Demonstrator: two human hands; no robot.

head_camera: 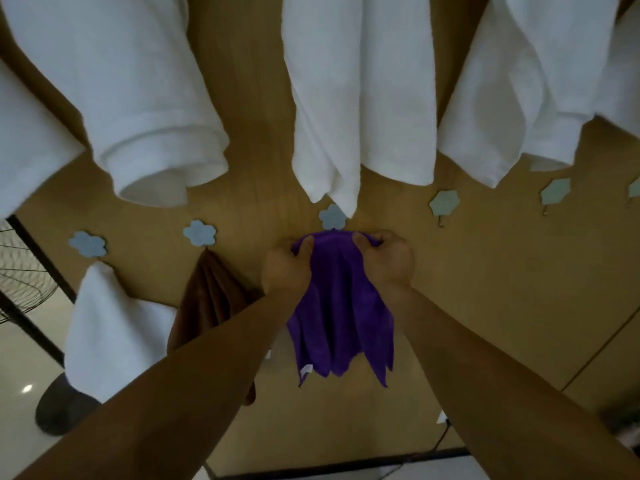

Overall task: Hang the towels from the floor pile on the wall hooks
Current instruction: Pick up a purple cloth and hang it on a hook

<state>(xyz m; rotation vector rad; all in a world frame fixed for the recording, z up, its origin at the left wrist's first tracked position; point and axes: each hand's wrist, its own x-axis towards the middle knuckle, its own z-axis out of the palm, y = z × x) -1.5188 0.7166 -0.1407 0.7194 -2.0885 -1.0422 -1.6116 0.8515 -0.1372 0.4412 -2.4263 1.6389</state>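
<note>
Forearms [173,393] reach in. Left hand [289,268] and right hand [386,258] grip the purple towel [341,306], fingers curled into its top edge, just below the flower hook [332,216]. Risk: the prong is hidden behind the cloth, so the fold may miss it and the towel slide off on release.

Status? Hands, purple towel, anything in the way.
Top edge of purple towel gripped by left hand and right hand. Towel bunched right under middle flower hook; hooked or not, cannot tell. Tip of white towel hangs over that hook.
</note>
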